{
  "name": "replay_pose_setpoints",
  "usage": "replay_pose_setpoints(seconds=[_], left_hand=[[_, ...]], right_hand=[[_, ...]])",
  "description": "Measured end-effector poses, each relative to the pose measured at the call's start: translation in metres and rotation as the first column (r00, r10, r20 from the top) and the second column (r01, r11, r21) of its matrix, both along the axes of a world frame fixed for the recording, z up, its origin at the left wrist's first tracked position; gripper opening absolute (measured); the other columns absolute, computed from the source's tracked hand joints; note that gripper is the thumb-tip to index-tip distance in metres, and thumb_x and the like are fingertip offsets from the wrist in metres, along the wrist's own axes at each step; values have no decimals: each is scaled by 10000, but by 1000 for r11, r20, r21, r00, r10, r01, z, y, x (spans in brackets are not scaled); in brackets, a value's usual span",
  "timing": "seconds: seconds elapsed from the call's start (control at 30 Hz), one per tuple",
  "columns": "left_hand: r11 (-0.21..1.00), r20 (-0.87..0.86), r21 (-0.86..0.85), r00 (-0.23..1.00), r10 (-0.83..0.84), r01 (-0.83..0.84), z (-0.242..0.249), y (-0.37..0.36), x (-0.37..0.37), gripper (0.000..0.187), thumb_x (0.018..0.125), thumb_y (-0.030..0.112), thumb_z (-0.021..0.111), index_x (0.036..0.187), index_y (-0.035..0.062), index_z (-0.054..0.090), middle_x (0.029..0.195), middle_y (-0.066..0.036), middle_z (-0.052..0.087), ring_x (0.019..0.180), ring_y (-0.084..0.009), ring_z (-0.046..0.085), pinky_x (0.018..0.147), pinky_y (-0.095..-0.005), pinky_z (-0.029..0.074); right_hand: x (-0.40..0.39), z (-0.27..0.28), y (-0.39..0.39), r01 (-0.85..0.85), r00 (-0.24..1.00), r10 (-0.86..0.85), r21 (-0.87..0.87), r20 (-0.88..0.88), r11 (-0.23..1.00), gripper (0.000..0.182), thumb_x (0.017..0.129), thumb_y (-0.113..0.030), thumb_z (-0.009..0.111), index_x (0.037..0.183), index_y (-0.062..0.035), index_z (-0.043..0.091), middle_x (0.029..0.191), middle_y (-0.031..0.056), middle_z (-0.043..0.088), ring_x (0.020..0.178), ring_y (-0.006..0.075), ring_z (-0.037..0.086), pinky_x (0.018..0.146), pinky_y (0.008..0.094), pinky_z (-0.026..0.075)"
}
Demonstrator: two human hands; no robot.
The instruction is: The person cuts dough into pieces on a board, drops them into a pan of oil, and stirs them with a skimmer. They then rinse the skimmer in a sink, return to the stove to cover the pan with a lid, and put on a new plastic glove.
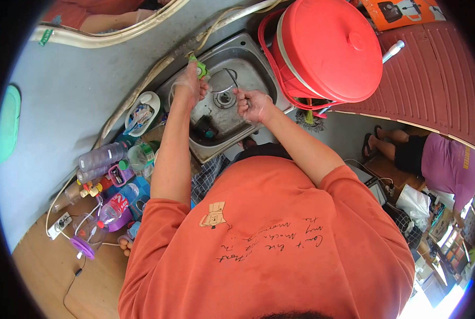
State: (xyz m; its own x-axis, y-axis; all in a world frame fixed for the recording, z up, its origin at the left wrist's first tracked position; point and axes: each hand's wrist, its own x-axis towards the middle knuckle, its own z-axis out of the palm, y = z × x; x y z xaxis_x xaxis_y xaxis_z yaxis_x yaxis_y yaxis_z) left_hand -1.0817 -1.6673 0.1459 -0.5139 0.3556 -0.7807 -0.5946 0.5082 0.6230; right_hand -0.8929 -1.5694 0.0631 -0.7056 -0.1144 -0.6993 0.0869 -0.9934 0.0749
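My left hand point(191, 85), in a clear plastic glove, is closed on a small bright green object point(199, 68) with a pale round spot, by the wall at the far left of the sink. My right hand point(253, 105), also gloved, is over the right side of the steel sink point(248, 63). Its fingers pinch a thin dark curved rod point(231, 77) that reaches up and left across the basin. The round drain point(225, 99) shows between my hands. A black item with a teal part point(204, 127) lies in the near left of the basin.
A red lidded bucket point(330, 50) stands against the sink's right side. At left are a white dish of small items point(142, 114), plastic bottles point(103, 155) and a power strip point(59, 226). Another person in a purple shirt point(444, 165) is at far right.
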Motion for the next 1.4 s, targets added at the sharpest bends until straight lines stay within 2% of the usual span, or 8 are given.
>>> replay_pose_setpoints(seconds=[0.53, 0.63, 0.7, 0.8, 1.0, 1.17, 1.33, 1.4], left_hand=[[1000, -218, -30, 976, -11, 5, -1, 2, -1, 500, 899, 575, 541, 861, 77, 565, 638, -18, 458, 500, -126, 471, 431, -287, 342], [926, -331, -268, 878, -346, 265, 9, 6, -7, 528, 899, 540, 562, 929, 20, 648, 740, -110, 619, 620, -223, 622, 528, -355, 472], [568, -465, -764, 349, -814, 307, 30, 13, 2, 524, 888, 499, 594, 1033, 7, 702, 987, -206, 706, 903, -345, 693, 757, -424, 535], [459, -392, -822, 250, -885, 337, 50, 13, 11, 464, 879, 441, 600, 1074, 37, 721, 1137, -205, 676, 1071, -367, 647, 889, -442, 507], [510, -430, -842, 352, -832, 176, 72, -9, 49, 480, 868, 480, 647, 1047, 43, 731, 1111, -207, 686, 1053, -359, 659, 887, -432, 521], [434, -350, -867, 321, -880, 243, 53, -49, 82, 503, 885, 506, 620, 1008, 31, 731, 1088, -218, 691, 1045, -360, 663, 885, -429, 527], [361, -251, -847, 306, -918, 390, 21, -85, 131, 500, 894, 487, 606, 983, 9, 726, 1052, -231, 695, 1019, -366, 669, 874, -431, 533], [308, -277, -817, 137, -951, 488, 4, -102, 147, 488, 885, 474, 615, 975, 7, 724, 1024, -231, 700, 990, -367, 676, 856, -435, 538]], right_hand=[[-6, 12, 15, 130, 988, -139, -132, -61, 983, 208, 1029, -225, 435, 995, -79, 580, 630, -51, 486, 516, 86, 427, 467, 233, 343], [8, 18, 26, 130, 986, -140, -112, -88, 985, 208, 1030, -225, 434, 1009, -75, 576, 629, -50, 487, 515, 86, 427, 467, 231, 340], [17, 30, 29, 119, 986, -130, -102, -105, 988, 207, 1030, -225, 435, 1016, -72, 574, 629, -49, 488, 513, 86, 426, 466, 230, 340], [32, 52, 33, 120, 990, -123, -41, -67, 992, 165, 1008, -171, 458, 1008, -61, 580, 606, -69, 442, 493, 72, 378, 470, 224, 327], [64, 90, 35, 24, 946, 7, 93, -323, 995, 231, 1015, -271, 516, 1083, -58, 570, 621, -35, 468, 538, 89, 417, 496, 232, 339], [89, 105, 30, 32, 873, 186, 432, -451, 901, 264, 1013, -290, 541, 1069, -36, 586, 578, -28, 396, 504, 101, 365, 481, 265, 295], [105, 44, 15, -201, 923, 355, 604, -146, 771, 303, 1010, -300, 553, 1090, -10, 589, 561, -40, 345, 467, 90, 316, 452, 268, 285], [105, 37, 11, -229, 920, 372, 604, -121, 763, 308, 1008, -297, 558, 1094, -4, 590, 559, -46, 333, 459, 85, 304, 441, 266, 279]])
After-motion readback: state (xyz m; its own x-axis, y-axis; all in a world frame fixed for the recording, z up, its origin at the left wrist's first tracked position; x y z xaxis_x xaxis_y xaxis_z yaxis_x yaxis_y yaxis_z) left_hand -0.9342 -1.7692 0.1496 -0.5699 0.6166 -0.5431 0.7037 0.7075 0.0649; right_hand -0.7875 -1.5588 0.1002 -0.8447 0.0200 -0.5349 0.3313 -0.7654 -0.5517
